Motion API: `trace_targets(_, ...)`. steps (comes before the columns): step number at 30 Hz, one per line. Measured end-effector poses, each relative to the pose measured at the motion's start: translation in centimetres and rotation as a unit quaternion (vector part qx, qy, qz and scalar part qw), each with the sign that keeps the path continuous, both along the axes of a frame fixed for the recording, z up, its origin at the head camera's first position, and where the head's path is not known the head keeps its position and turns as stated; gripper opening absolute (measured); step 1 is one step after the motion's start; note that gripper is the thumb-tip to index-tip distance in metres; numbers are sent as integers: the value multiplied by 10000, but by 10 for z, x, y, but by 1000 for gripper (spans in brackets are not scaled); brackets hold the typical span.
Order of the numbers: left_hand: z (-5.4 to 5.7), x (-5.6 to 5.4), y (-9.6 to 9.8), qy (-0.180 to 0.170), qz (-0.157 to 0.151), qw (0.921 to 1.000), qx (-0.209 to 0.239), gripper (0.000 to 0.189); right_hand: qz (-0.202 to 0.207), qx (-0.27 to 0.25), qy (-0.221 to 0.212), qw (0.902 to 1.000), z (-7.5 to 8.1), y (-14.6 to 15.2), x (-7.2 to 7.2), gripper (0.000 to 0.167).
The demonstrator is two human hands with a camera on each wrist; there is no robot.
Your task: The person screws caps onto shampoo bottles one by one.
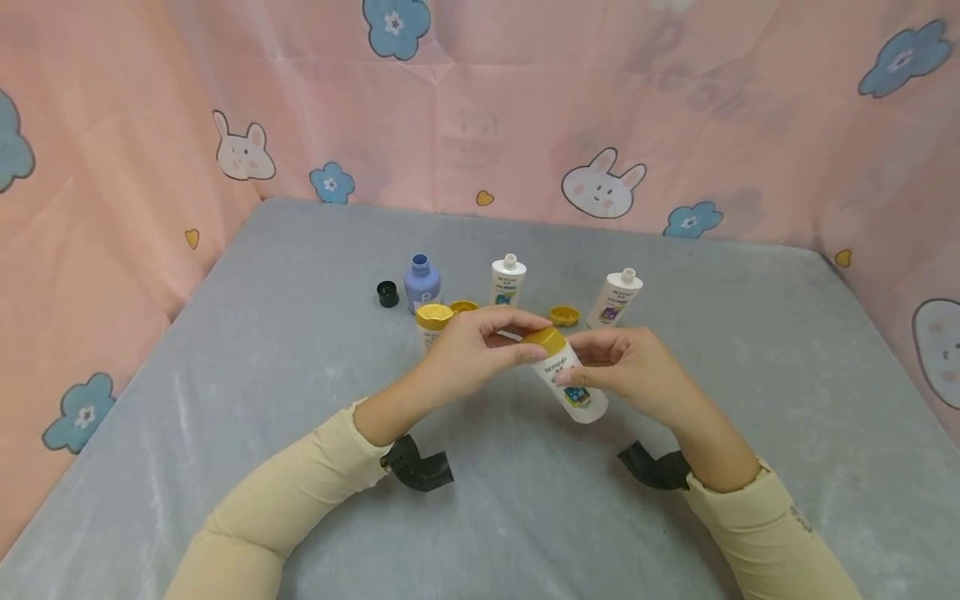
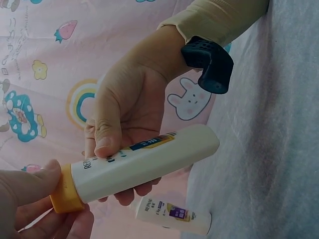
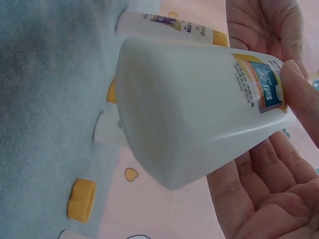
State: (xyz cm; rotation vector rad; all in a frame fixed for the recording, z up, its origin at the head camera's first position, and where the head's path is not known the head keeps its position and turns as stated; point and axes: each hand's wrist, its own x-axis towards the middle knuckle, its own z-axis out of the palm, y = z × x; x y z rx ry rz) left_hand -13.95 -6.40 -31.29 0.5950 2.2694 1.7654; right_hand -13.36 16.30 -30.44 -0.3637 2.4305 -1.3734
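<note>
A white shampoo-type bottle with a yellow cap is held tilted over the table, cap end toward my left side. My left hand pinches that cap between thumb and fingers. Around the body, my right hand has its thumb on the label side and its fingers behind. In the left wrist view the cap sits against the shoulder of the bottle. The right wrist view has the broad base of the bottle facing the camera.
Behind the hands stand a capless blue-purple bottle, two capless white bottles and a yellow-capped white bottle, partly hidden by the left hand. A black cap and yellow caps lie on the grey cloth.
</note>
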Motion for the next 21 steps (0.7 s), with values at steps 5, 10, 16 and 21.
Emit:
trace_targets(5,0,1,-1,178,-99,9998,34,29,8,-23,-14,10000,0,0,1,41)
trace_targets(10,-1,1,-1,470,-166,9986,196,28,76,-83,38,9999,0,0,0,40)
trace_targets(16,-4,0,-1,808,-249,9960,292,26,202,-251,24,9995,0,2,-1,39)
trace_targets(21,-6,-1,-2,1143,-441,9922,248,24,359,-486,-190,9980,-1,3,0,39)
